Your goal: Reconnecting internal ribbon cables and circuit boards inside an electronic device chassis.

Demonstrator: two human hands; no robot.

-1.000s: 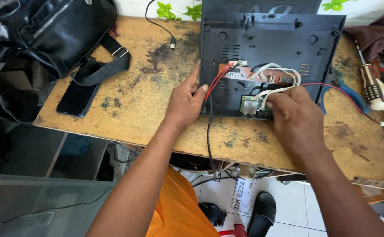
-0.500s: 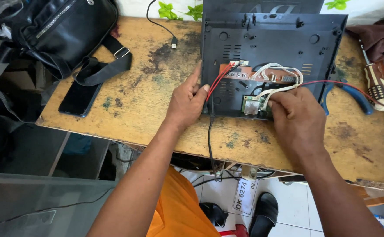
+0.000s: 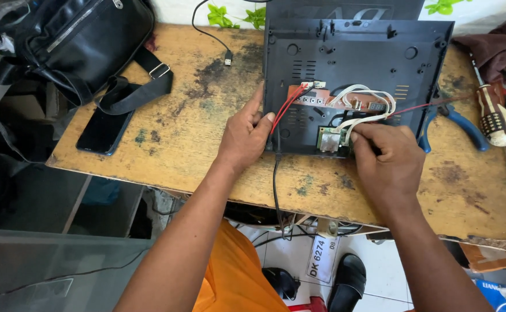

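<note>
Casing (image 3: 357, 52) (black plastic, opened, inside facing up) lies flat on the worn wooden surface (image 3: 195, 144), at its near edge. Left hand (image 3: 244, 136) braces the casing's left wall, fingers spread, grip not closed, thumb by the red wires (image 3: 287, 104). Right hand (image 3: 386, 159) sits at the casing's front edge, grip pinched on the small green board (image 3: 326, 138) where the white wires (image 3: 360, 118) end. Blue-handled pliers (image 3: 455, 121) and a screwdriver (image 3: 494, 115) lie to the right, a phone (image 3: 104, 130) and a black bag (image 3: 80, 40) well left.
</note>
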